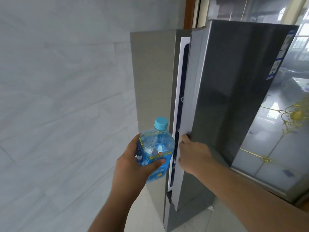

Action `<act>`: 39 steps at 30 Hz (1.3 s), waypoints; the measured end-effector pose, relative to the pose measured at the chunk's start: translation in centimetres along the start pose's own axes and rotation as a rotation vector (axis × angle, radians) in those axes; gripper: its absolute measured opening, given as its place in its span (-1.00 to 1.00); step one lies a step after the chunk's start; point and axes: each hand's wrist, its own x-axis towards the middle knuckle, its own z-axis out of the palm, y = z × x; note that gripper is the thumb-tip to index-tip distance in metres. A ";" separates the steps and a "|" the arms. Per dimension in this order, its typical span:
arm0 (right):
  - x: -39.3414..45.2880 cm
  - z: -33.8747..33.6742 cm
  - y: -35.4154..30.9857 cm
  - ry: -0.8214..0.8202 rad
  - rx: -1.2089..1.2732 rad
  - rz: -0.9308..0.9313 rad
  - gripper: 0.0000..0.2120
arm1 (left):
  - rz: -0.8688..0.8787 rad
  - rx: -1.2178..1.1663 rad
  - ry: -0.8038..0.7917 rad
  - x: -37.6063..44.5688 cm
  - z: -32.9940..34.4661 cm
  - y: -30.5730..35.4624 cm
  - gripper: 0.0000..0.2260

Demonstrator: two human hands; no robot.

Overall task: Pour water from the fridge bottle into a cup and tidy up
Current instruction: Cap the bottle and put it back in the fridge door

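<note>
A wall of large pale grey marbled tiles fills the left half of the view. Against it stands a tall grey metal fridge, seen from its side and slightly from above. Its brushed grey door is ajar, leaving a narrow dark gap along the opening edge, where a white inner door liner shows as a long upright strip. To the right of the fridge is a glossy glass panel with gold ornamental lines, reflecting windows and the room. A small patch of light tiled floor is visible at the foot of the fridge.

Two bare forearms reach in from the bottom of the frame. The right hand rests on the opening edge of the door about halfway down, fingers curled round that edge and out of sight behind it, the thumb lying flat along the front. The left hand holds a clear plastic water bottle with a blue label, wrapped around its middle with the thumb pressed across the label. The bottle is held in the air just left of the door gap, tilted a little to the right, outside the fridge. Its light blue screw cap is on.
</note>
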 end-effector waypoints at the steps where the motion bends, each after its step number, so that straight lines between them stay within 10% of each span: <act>1: -0.9 0.1 0.1 0.007 -0.004 0.025 -0.66 | 0.003 0.000 -0.003 0.1 0.0 -0.2 -0.26; 13: -8.2 -2.2 4.2 0.120 0.127 0.272 -0.80 | 0.029 -0.068 -0.222 0.7 6.5 1.2 -0.23; 19: -7.8 3.1 9.5 0.183 0.306 0.496 -0.35 | 0.042 -0.085 -0.363 0.3 11.2 2.8 -0.21; 25: -11.3 8.1 18.1 0.288 0.272 0.617 -0.89 | 0.052 -0.123 -0.506 -1.1 16.6 6.1 -0.26; 39: -16.9 10.0 37.9 0.106 0.420 0.799 -0.83 | 0.152 -0.236 -0.680 -2.5 28.3 14.8 -0.32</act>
